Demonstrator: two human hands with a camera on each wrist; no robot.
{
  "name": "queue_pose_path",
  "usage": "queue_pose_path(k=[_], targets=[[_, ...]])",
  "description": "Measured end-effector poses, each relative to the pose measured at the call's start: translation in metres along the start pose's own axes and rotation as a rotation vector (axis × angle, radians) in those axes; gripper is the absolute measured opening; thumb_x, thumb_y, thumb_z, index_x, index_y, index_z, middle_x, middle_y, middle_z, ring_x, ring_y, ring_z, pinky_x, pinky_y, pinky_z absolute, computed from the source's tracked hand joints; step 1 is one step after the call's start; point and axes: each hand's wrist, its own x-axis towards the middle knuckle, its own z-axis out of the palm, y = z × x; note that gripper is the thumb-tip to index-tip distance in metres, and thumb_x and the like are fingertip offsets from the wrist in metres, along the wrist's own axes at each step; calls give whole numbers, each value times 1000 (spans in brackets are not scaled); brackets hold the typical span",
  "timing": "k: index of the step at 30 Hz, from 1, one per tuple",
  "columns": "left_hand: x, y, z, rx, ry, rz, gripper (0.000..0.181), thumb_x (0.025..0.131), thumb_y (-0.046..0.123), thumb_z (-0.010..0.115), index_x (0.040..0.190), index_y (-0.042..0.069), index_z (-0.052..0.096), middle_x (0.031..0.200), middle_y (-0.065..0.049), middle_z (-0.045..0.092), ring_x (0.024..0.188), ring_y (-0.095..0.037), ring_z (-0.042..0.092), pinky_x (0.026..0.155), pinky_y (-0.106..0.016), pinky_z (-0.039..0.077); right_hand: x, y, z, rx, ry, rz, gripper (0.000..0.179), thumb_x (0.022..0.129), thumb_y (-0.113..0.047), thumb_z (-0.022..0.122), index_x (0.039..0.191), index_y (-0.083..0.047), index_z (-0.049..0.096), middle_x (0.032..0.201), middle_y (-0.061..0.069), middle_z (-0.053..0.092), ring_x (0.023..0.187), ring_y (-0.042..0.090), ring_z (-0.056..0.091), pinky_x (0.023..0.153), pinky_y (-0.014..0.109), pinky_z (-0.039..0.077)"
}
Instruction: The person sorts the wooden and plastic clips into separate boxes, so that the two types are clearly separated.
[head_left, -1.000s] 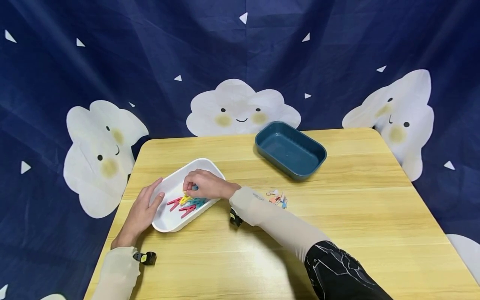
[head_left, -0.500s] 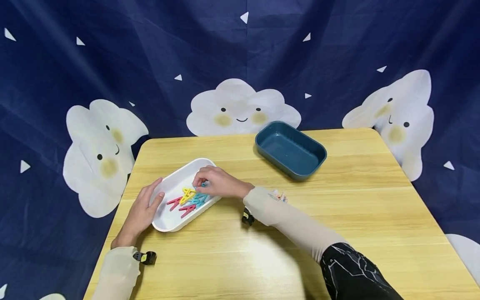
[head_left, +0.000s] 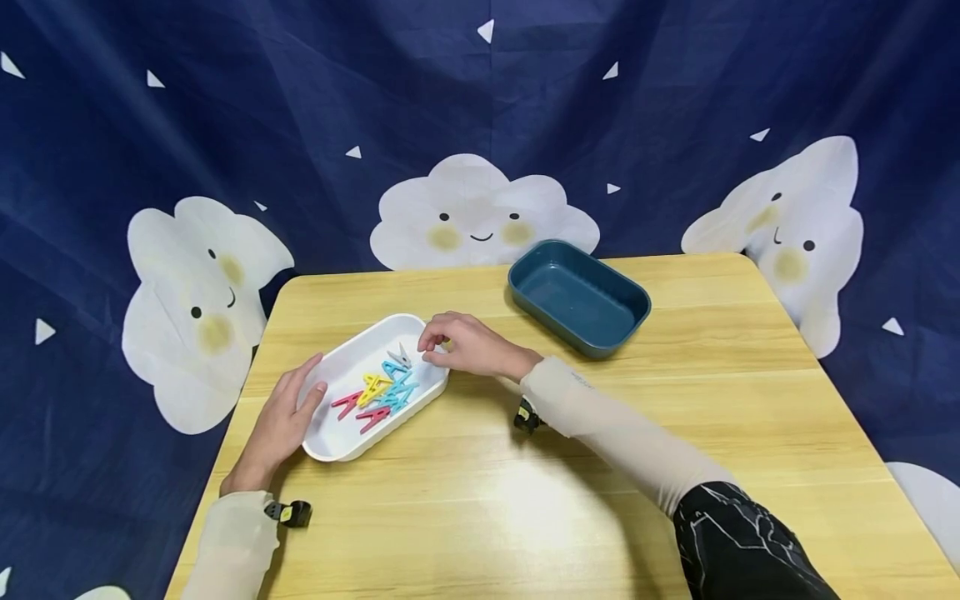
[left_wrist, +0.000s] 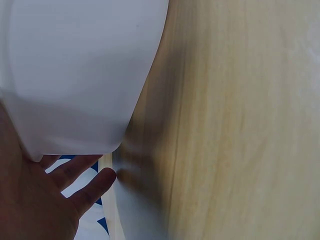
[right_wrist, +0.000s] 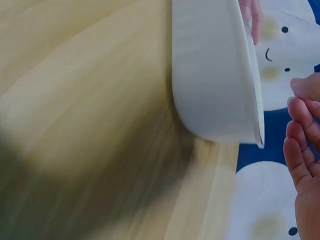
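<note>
A white tray [head_left: 347, 443] lies slanted at the left of the table, holding several clothespins: yellow [head_left: 373, 389], red [head_left: 347, 405], light blue [head_left: 400, 392] and a grey one [head_left: 401, 357]. My left hand [head_left: 279, 421] rests against the tray's left end, its fingers spread fairly straight and the thumb at the rim. At the opposite end, my right hand [head_left: 476, 347] is over the tray's right corner, fingers curled and thumb tip close to the index finger. Its far side is hidden, and I cannot tell whether it holds anything.
A dark teal bin [head_left: 592, 343] stands at the back of the wooden table [head_left: 720, 367], right of centre. Behind the table hangs a navy cloth [head_left: 660, 100] printed with white clouds.
My right hand has drawn back to the right from over the clothespins to the tray's corner, uncovering the blue and grey ones. Its sleeve now covers the small printed pieces. The left hand stays put.
</note>
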Motion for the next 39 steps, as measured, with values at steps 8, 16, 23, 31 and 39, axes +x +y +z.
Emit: queue_pose_path(k=[8, 16, 23, 31, 39], targets=[[1, 3, -1, 5, -8, -1, 65, 118, 46, 42, 175, 20, 25, 169, -32, 33, 157, -58, 32, 123, -81, 28, -12, 9, -19, -5, 29, 35, 11, 102, -18, 78, 110, -12, 80, 108, 0, 74, 108, 19, 68, 102, 37, 57], [2, 1, -2, 23, 0, 17, 65, 118, 45, 42, 175, 17, 26, 168, -33, 34, 155, -59, 34, 121, -81, 29, -23, 16, -33, 3, 48, 53, 13, 102, -22, 79, 111, -13, 81, 109, 0, 75, 110, 23, 70, 103, 38, 57], [1, 2, -3, 24, -5, 19, 64, 118, 44, 42, 175, 18, 26, 169, -32, 34, 156, -58, 33, 122, -80, 29, -36, 27, -41, 9, 59, 71, 14, 103, -21, 77, 113, -11, 80, 111, 3, 76, 111, 27, 71, 102, 45, 59], [0, 2, -2, 28, 19, 55, 63, 118, 44, 43, 173, 15, 30, 169, -33, 34, 155, -58, 31, 121, -81, 29, -56, 46, -48, -13, 83, 115, 10, 103, -19, 77, 111, -14, 81, 110, 0, 76, 108, 21, 71, 101, 46, 60], [2, 4, -4, 27, 25, 64, 62, 118, 41, 46, 172, 15, 34, 169, -34, 33, 155, -58, 31, 122, -80, 28, -77, 58, -59, -11, 123, 110, 8, 101, -15, 79, 109, -14, 80, 110, 0, 76, 109, 25, 69, 97, 49, 62]])
